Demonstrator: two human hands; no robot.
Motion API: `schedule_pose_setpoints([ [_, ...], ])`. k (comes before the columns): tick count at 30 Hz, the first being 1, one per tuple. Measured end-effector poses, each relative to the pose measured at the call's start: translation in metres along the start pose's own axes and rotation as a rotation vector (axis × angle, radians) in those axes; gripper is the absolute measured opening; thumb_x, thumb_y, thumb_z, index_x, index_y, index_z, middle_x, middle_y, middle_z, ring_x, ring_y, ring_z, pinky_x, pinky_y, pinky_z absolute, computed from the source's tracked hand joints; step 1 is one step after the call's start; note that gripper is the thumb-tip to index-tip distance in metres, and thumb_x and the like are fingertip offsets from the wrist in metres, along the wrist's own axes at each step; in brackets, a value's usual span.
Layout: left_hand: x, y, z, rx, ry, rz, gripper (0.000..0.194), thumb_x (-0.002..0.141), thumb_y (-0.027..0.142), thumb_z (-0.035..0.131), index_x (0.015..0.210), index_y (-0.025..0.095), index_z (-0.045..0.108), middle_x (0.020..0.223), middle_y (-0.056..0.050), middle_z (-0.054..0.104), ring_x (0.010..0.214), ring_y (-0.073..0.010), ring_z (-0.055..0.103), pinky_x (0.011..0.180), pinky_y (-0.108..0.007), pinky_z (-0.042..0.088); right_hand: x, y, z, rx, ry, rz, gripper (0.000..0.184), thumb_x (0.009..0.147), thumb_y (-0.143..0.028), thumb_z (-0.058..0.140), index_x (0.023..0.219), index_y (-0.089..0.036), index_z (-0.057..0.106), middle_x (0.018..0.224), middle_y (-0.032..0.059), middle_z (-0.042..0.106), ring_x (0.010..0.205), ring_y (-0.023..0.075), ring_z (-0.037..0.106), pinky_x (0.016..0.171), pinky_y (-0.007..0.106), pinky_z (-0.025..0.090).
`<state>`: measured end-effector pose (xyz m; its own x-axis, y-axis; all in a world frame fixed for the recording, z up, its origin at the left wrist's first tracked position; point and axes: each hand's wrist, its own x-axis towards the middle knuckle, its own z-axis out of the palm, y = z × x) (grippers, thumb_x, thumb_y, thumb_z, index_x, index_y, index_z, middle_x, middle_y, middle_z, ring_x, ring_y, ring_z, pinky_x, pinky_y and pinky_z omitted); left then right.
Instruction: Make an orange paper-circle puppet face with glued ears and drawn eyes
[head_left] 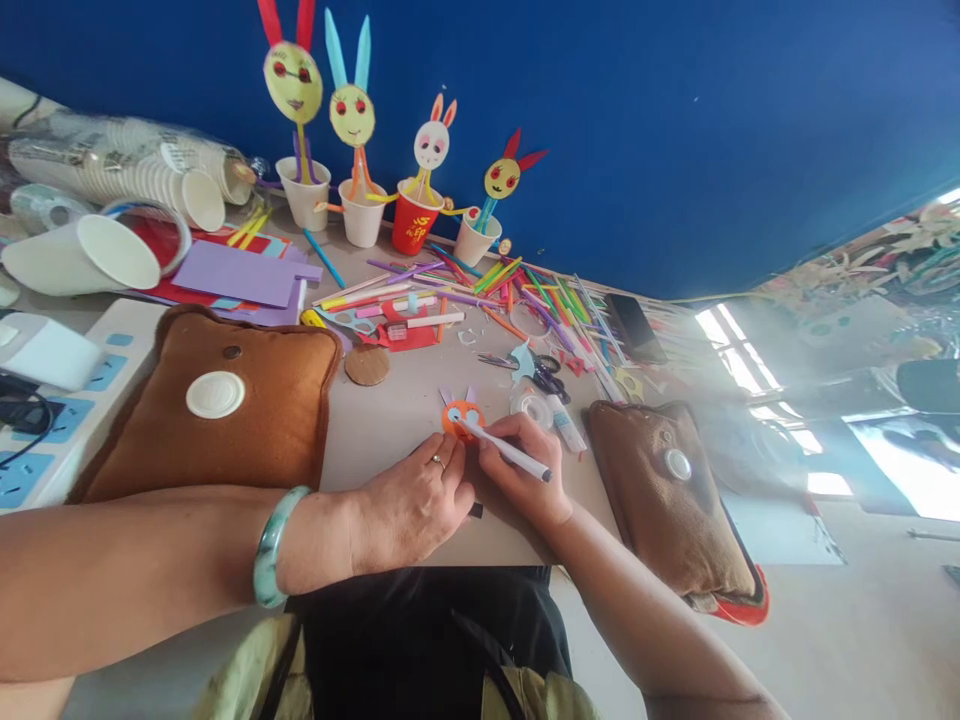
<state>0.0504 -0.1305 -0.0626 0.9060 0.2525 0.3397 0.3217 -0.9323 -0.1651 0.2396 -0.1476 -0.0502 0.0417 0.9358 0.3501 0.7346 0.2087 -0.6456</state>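
White pen (517, 456) in right hand (534, 492); left hand (409, 502) touching orange face (463, 409).

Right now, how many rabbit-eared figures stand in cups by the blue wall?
4, left to right: a tall red-eared figure, a blue-eared figure, a white-faced figure in the red cup, and a shorter red-eared figure. None looks hidden.

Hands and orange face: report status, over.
Left hand at lower edge of orange face. Right hand holding white pen, tip at face. Scissors beyond, clear of both hands.
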Motion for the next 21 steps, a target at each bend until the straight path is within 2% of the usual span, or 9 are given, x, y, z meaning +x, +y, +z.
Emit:
schedule_pose_setpoints([
  [21,-0.0012,0.0007,0.0048,-0.016,-0.004,-0.006,0.024,0.092,0.035,0.057,0.086,0.012,0.061,0.112,-0.027,0.069,0.110,-0.0358,0.065,0.098,-0.047,0.044,0.0014,-0.0022,-0.0008,0.013,-0.001,0.006,0.009,0.075,-0.016,0.061,0.075,-0.023,0.057,0.058,-0.0024,0.065,0.047,0.0128,0.056,0.046,0.026,0.046],
])
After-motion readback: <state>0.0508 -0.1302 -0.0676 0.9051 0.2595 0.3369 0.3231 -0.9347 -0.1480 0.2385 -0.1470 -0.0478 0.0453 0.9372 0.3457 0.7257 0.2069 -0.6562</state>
